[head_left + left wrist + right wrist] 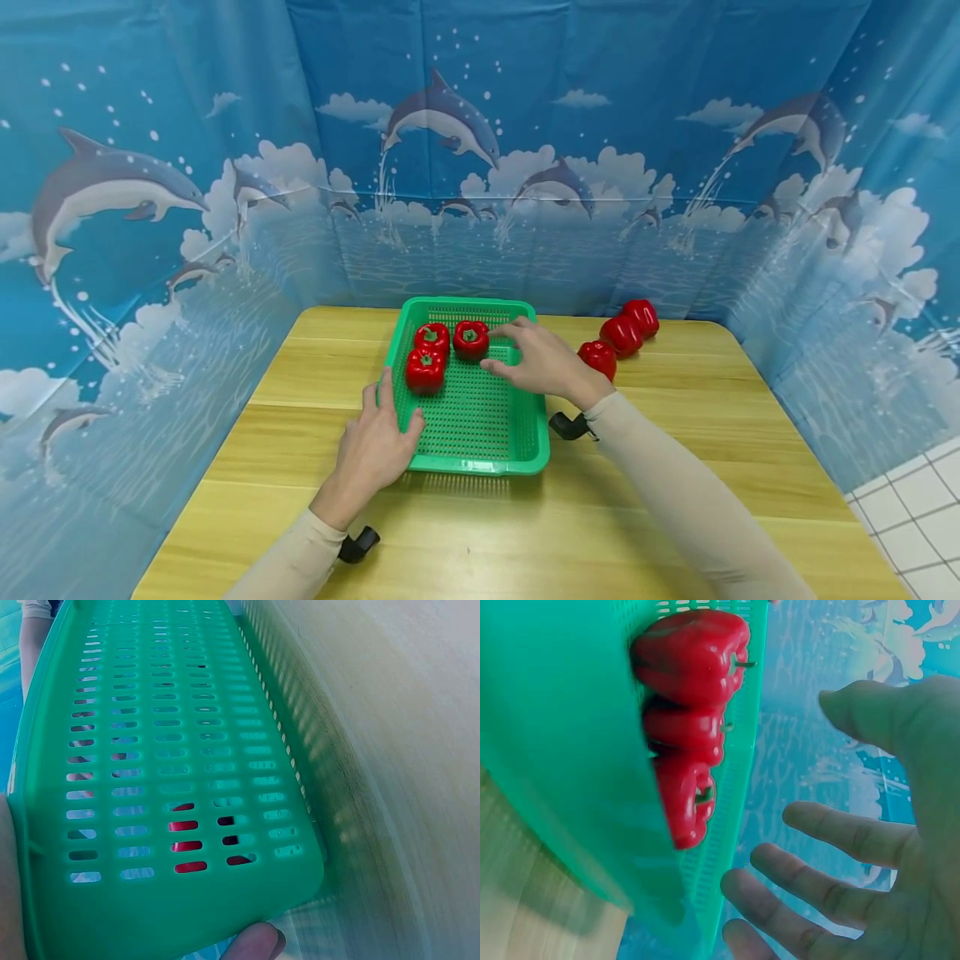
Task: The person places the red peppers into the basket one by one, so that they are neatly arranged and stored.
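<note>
A green plastic basket [480,462] lies on the table with three red bell peppers in its far left part. My left hand [375,442] holds the basket's left side, its thumb over the inside; in the left wrist view a fingertip [255,943] touches the wall's lower corner. Over the basket's right side hangs my right hand [543,358], fingers spread and holding nothing. Its fingertips are close to the rightmost pepper [471,340] inside. The other two, a rear pepper [432,337] and a front pepper [425,372], touch each other. Stems show in the right wrist view.
Three more red bell peppers lie in a slanting row right of the basket: a near one [597,358] partly behind my right wrist, a middle one [621,335] and a far one [642,317]. A dolphin-print curtain [480,242] encloses the wooden table [675,450] behind and at both sides.
</note>
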A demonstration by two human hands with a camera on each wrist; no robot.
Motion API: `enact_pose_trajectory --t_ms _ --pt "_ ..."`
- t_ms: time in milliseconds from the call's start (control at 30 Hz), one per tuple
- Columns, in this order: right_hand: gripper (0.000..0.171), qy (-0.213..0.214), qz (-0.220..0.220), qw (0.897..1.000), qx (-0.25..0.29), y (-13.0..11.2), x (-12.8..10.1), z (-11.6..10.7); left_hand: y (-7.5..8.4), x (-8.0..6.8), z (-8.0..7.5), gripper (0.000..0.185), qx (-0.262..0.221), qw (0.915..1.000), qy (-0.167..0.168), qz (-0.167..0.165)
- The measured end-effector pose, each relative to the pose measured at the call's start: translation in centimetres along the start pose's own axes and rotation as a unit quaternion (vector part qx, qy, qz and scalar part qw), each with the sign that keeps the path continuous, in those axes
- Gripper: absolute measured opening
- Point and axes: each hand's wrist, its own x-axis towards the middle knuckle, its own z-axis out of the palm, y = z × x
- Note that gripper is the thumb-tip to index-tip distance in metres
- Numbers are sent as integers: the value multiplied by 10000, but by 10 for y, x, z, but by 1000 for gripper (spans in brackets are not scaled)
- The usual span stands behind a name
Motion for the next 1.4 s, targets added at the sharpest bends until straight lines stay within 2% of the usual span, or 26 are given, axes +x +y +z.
enact_pose_trajectory --t_ms 667,867,1133,1400 --pt "71 434 542 9975 -92 43 -38 -13 1 -6 -2 97 -8 9999 -79 -75" --pt "71 749 609 9951 -222 71 -50 -16 0 -6 -2 97 -4 9999 -84 -59" --pt "75 936 821 9920 -230 104 -62 -16 0 -5 -1 96 11 10000 -2 -38" --pt "88 1045 971 9897 111 136 -71 -14 2 -1 -1 96 8 10000 38 -42"
